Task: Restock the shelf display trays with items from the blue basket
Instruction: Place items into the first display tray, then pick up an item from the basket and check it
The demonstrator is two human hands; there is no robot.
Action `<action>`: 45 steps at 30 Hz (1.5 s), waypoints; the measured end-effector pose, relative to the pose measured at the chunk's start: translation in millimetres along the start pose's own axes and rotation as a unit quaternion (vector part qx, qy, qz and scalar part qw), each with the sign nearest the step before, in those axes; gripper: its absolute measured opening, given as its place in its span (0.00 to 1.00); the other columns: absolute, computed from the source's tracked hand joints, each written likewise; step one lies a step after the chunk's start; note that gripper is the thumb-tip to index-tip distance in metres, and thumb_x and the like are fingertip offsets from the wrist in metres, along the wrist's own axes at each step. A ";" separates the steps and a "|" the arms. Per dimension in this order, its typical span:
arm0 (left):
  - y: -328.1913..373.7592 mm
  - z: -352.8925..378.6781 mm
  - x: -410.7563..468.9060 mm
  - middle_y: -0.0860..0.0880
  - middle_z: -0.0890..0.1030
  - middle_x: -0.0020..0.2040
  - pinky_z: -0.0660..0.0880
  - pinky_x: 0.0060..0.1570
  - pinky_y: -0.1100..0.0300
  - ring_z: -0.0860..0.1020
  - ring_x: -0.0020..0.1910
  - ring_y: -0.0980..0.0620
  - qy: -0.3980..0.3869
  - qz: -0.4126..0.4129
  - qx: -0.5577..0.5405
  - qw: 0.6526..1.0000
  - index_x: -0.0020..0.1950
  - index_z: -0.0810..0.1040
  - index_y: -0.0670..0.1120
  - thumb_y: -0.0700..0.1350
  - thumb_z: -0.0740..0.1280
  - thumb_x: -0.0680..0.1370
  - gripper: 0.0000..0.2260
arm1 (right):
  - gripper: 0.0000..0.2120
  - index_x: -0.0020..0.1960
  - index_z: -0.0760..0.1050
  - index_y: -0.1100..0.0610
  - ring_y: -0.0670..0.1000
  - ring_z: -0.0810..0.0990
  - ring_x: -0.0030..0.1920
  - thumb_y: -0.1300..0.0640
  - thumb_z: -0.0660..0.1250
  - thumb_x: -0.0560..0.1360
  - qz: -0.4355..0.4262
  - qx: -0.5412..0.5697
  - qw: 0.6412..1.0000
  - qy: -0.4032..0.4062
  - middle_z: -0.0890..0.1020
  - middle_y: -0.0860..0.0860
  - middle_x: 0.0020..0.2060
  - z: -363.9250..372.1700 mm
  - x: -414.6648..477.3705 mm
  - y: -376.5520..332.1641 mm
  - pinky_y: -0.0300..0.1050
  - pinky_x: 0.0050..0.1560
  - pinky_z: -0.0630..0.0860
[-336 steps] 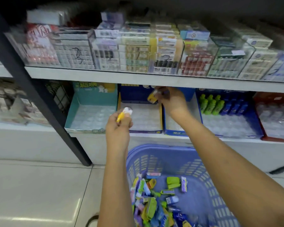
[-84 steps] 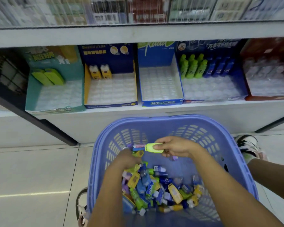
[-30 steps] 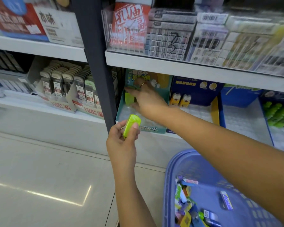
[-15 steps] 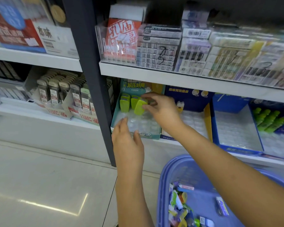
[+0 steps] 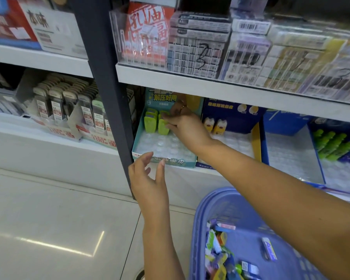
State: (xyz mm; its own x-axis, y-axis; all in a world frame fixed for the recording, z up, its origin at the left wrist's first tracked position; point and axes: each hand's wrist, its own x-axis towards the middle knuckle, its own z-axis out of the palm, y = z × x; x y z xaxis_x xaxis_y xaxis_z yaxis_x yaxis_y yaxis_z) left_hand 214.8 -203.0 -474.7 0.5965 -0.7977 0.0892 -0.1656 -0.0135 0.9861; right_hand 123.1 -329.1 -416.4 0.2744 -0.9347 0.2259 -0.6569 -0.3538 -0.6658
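A white upper shelf board (image 5: 210, 85) is seen limiting headroom over the trays. A perforated blue plastic basket (image 5: 202, 209) of mixed wrapped stationery is kept just below, likely so reaches stay short. The teal cardboard display tray (image 5: 182, 161) is set against a dark upright post (image 5: 109, 98), its dimpled clear floor largely open toward the front lip. A lime-green oblong eraser (image 5: 162, 127) is pinched by the right grip (image 5: 184, 124) and stood beside its twin (image 5: 150, 123) at the back. The left grip (image 5: 150, 178) is held released, empty, near the lip.
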 end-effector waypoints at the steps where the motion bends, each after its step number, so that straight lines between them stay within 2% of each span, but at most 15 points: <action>1: -1.1 0.1 0.8 0.56 0.74 0.54 0.66 0.48 0.76 0.75 0.53 0.60 -0.004 -0.001 0.000 1.000 0.57 0.76 0.55 0.49 0.70 0.75 0.12 | 0.09 0.44 0.69 0.58 0.42 0.72 0.35 0.53 0.66 0.76 0.019 0.022 0.999 0.013 0.70 0.47 0.34 1.4 0.3 -0.5 0.42 0.39 0.66; 4: -1.4 -1.1 3.0 0.56 0.74 0.55 0.67 0.50 0.74 0.74 0.53 0.61 -0.014 0.006 0.008 1.000 0.58 0.76 0.55 0.48 0.70 0.75 0.13 | 0.12 0.40 0.64 0.52 0.54 0.73 0.37 0.48 0.63 0.77 0.022 -0.025 0.999 0.018 0.69 0.49 0.31 5.1 1.7 -1.3 0.52 0.39 0.70; 6: 1.1 -3.7 4.6 0.53 0.74 0.56 0.71 0.53 0.69 0.74 0.52 0.61 -0.027 0.016 0.031 0.999 0.60 0.75 0.53 0.46 0.70 0.76 0.13 | 0.09 0.44 0.68 0.51 0.55 0.75 0.41 0.46 0.60 0.78 0.017 -0.081 0.997 0.000 0.70 0.49 0.34 1.7 3.5 -6.4 0.49 0.37 0.69; 11: 33.9 -16.4 0.2 0.52 0.78 0.55 0.72 0.51 0.64 0.76 0.51 0.54 0.003 0.016 0.074 0.997 0.59 0.76 0.50 0.46 0.67 0.77 0.11 | 0.20 0.71 0.66 0.52 0.58 0.74 0.59 0.56 0.60 0.79 -0.041 -0.228 0.970 -0.080 0.69 0.57 0.66 -25.9 -20.3 -17.1 0.44 0.54 0.72; 13: 55.7 -20.0 -4.2 0.53 0.80 0.44 0.75 0.46 0.61 0.78 0.45 0.55 0.011 0.032 0.055 0.998 0.48 0.79 0.50 0.51 0.65 0.77 0.06 | 0.18 0.67 0.70 0.54 0.54 0.77 0.51 0.54 0.62 0.78 -0.065 -0.167 0.984 -0.011 0.75 0.56 0.57 -45.5 -58.8 -17.5 0.45 0.48 0.71; 16: 80.2 -11.0 -20.6 0.54 0.80 0.29 0.76 0.39 0.57 0.79 0.33 0.54 -0.113 0.025 0.052 0.992 0.34 0.79 0.50 0.54 0.63 0.77 0.15 | 0.10 0.54 0.74 0.54 0.45 0.73 0.35 0.51 0.65 0.76 -0.037 -0.079 0.996 0.027 0.76 0.46 0.37 -68.7 -137.8 6.8 0.40 0.38 0.68; 19: 84.6 21.0 -52.3 0.54 0.78 0.25 0.76 0.35 0.59 0.75 0.26 0.60 -0.335 -0.014 0.109 0.936 0.30 0.78 0.48 0.49 0.64 0.78 0.16 | 0.10 0.54 0.75 0.56 0.48 0.77 0.37 0.53 0.66 0.76 0.061 -0.074 0.995 -0.006 0.79 0.48 0.38 -68.8 -214.0 56.9 0.42 0.41 0.73; 22: 61.5 61.2 -86.7 0.42 0.81 0.35 0.79 0.45 0.51 0.77 0.34 0.49 -0.495 -0.023 0.221 0.840 0.38 0.81 0.43 0.40 0.62 0.78 0.12 | 0.14 0.61 0.75 0.57 0.54 0.79 0.50 0.55 0.66 0.76 0.177 -0.108 0.975 -0.081 0.79 0.54 0.52 -51.6 -263.5 121.6 0.46 0.52 0.74; 25: 18.4 85.6 -114.2 0.32 0.79 0.51 0.72 0.51 0.48 0.78 0.52 0.37 -0.552 0.001 0.414 0.724 0.50 0.79 0.33 0.36 0.58 0.77 0.12 | 0.21 0.68 0.70 0.57 0.56 0.74 0.63 0.60 0.63 0.76 0.240 -0.116 0.953 -0.146 0.74 0.56 0.63 -26.9 -286.1 175.1 0.43 0.63 0.67; 29: -44.9 97.1 -145.0 0.36 0.74 0.65 0.69 0.59 0.53 0.73 0.62 0.41 -0.599 -0.010 0.506 0.620 0.63 0.74 0.35 0.39 0.57 0.80 0.15 | 0.24 0.69 0.68 0.59 0.54 0.71 0.66 0.67 0.58 0.74 0.251 -0.083 0.942 -0.208 0.71 0.56 0.66 9.9 -290.5 208.2 0.44 0.66 0.65; 31: -70.7 99.3 -157.4 0.38 0.73 0.66 0.69 0.59 0.55 0.73 0.63 0.42 -0.591 -0.015 0.527 0.611 0.64 0.73 0.37 0.40 0.58 0.80 0.14 | 0.22 0.69 0.68 0.59 0.54 0.71 0.65 0.67 0.56 0.76 0.273 -0.053 0.941 -0.192 0.71 0.56 0.65 25.0 -292.3 215.0 0.46 0.65 0.67; 34: -100.5 99.3 -164.3 0.41 0.74 0.65 0.71 0.54 0.67 0.71 0.65 0.44 -0.525 0.023 0.558 0.642 0.64 0.73 0.40 0.39 0.57 0.80 0.14 | 0.18 0.66 0.70 0.57 0.55 0.71 0.62 0.64 0.54 0.78 0.273 -0.059 0.948 -0.155 0.71 0.56 0.64 42.1 -297.1 222.8 0.44 0.60 0.67; 37: -117.4 98.3 -162.4 0.47 0.69 0.69 0.63 0.67 0.59 0.64 0.69 0.46 -0.492 0.087 0.612 0.613 0.71 0.65 0.44 0.39 0.59 0.78 0.21 | 0.15 0.64 0.73 0.54 0.56 0.72 0.60 0.57 0.56 0.79 0.267 -0.085 0.949 -0.144 0.74 0.56 0.60 53.2 -298.5 226.3 0.45 0.57 0.68; 40: -125.1 98.1 -151.8 0.49 0.70 0.67 0.64 0.64 0.57 0.65 0.67 0.46 -0.485 0.138 0.636 0.584 0.72 0.63 0.47 0.41 0.62 0.76 0.25 | 0.13 0.60 0.73 0.55 0.57 0.75 0.58 0.53 0.56 0.79 0.247 -0.184 0.938 -0.159 0.77 0.55 0.55 56.5 -292.6 232.0 0.50 0.53 0.71; 45: -128.4 98.9 -140.3 0.46 0.70 0.67 0.66 0.63 0.54 0.64 0.67 0.44 -0.492 0.181 0.647 0.554 0.72 0.64 0.47 0.39 0.63 0.75 0.26 | 0.16 0.61 0.73 0.57 0.58 0.77 0.57 0.50 0.56 0.80 0.249 -0.189 0.935 -0.167 0.80 0.58 0.55 55.0 -287.6 239.7 0.50 0.52 0.72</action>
State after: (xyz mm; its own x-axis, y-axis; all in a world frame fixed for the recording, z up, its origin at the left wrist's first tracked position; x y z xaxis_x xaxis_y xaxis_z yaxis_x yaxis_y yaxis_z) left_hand 74.7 -148.9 -627.7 -0.2714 -0.8230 -0.4990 -0.9382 0.3418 -0.0536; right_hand -74.7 -143.1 -680.1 0.0310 -0.9465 -0.3211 -0.9455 0.0765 -0.3167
